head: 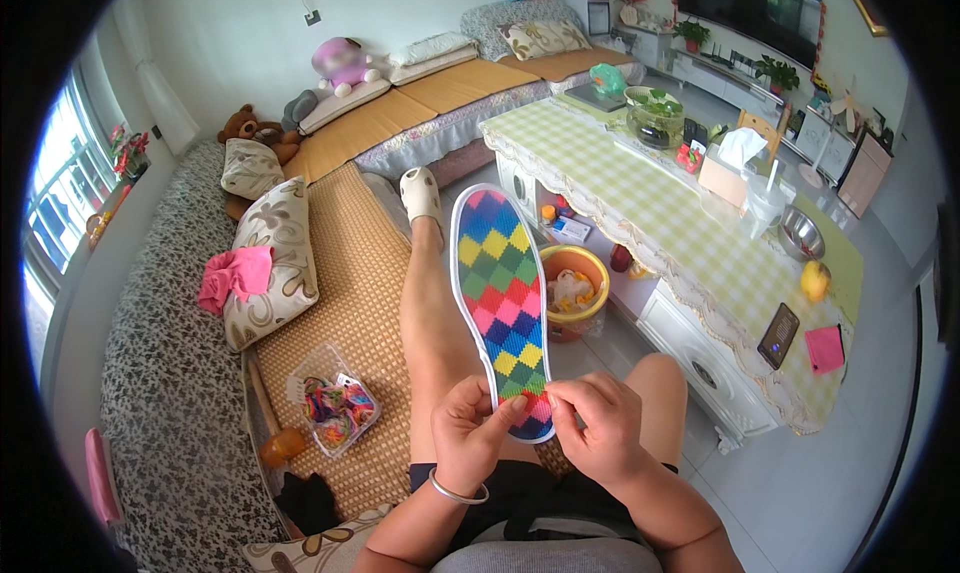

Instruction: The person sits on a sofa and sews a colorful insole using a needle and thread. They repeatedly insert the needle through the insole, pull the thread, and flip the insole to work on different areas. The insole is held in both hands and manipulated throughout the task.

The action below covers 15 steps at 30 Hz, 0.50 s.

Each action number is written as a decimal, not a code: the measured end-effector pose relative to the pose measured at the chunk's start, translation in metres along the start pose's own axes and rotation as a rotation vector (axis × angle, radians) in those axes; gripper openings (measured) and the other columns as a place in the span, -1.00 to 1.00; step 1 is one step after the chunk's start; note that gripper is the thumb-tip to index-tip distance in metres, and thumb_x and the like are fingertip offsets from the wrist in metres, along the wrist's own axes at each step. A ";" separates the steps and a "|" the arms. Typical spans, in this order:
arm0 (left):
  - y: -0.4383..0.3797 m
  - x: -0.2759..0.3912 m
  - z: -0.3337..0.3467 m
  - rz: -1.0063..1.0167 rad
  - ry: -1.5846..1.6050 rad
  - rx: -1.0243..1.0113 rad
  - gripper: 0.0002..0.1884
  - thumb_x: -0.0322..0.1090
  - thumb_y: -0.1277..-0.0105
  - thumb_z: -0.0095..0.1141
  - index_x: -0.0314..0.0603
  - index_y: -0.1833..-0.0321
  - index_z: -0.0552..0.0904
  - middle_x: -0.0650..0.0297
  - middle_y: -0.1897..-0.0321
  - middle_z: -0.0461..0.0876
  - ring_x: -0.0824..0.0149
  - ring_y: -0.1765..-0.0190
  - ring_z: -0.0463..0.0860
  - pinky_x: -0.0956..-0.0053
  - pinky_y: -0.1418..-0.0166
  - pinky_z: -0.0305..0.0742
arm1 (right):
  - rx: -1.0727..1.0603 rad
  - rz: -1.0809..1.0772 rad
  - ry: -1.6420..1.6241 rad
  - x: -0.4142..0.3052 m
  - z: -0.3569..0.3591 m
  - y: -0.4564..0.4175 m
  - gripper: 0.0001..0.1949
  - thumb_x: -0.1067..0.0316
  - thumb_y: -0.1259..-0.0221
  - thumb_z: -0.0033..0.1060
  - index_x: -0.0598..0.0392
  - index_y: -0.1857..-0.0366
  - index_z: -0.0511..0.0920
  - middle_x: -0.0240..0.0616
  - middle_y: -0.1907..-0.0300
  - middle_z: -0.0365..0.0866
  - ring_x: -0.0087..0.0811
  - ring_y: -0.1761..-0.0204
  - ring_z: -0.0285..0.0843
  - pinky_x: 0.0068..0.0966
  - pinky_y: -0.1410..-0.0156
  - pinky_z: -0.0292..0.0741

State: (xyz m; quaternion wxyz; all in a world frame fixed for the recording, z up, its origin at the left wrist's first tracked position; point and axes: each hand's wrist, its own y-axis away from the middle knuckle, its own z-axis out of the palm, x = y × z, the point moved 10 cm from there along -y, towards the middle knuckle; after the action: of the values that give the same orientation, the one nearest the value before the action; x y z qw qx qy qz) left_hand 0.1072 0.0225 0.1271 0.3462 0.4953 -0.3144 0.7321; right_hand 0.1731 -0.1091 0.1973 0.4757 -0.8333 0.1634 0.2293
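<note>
An embroidered insole [501, 303] with a white edging and zigzag bands of coloured diamonds stands upright before me, heel end down. My left hand [476, 427] grips its heel from the left, thumb across the stitched face. At the heel's right edge, the thumb and forefinger of my right hand [596, 419] are pinched together on the border. Whether a needle or thread is between those fingertips is too small to see. A clear plastic box [334, 400] of colourful thread skeins lies on the woven seat mat to the left.
Beyond the insole, an orange bucket [576, 303] with a bag inside stands beside a coffee table [585, 160] with a checked cloth. On it are a phone [778, 336], a pink pouch [825, 349] and a metal bowl [801, 233]. A wooden-handled mallet-like tool [282, 445] lies left of the thread box.
</note>
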 end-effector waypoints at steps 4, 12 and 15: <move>-0.001 -0.005 0.000 -0.005 0.022 -0.002 -0.88 -0.58 -0.28 0.17 -0.42 0.17 0.55 0.20 0.30 0.68 0.50 0.28 0.64 0.65 0.16 0.56 | -0.009 -0.020 0.052 0.001 0.004 0.002 -0.81 0.51 0.04 0.29 0.09 0.30 0.57 -0.31 0.54 0.47 -0.27 0.51 0.51 -0.39 0.42 0.43; 0.000 -0.009 -0.002 0.005 -0.016 0.021 -0.88 -0.59 -0.25 0.20 -0.43 0.18 0.56 0.22 0.33 0.68 0.52 0.31 0.63 0.68 0.21 0.54 | -0.013 -0.067 0.127 -0.006 0.005 0.000 -0.79 0.60 0.15 0.27 0.12 0.36 0.56 -0.27 0.59 0.44 -0.24 0.59 0.44 -0.37 0.52 0.37; 0.002 0.001 -0.002 0.123 -0.217 0.029 -0.89 -0.59 -0.23 0.22 -0.41 0.22 0.58 0.26 0.38 0.68 0.55 0.38 0.58 0.68 0.29 0.50 | -0.022 -0.087 0.158 -0.009 0.008 0.001 -0.79 0.60 0.18 0.27 0.13 0.38 0.55 -0.27 0.60 0.42 -0.24 0.60 0.43 -0.37 0.52 0.36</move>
State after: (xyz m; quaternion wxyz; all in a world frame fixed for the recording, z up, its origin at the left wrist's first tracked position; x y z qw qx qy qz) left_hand 0.1044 0.0229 0.1275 0.2575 0.5565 -0.3692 0.6984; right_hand 0.1631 -0.1024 0.1980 0.4617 -0.8602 0.1617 0.1437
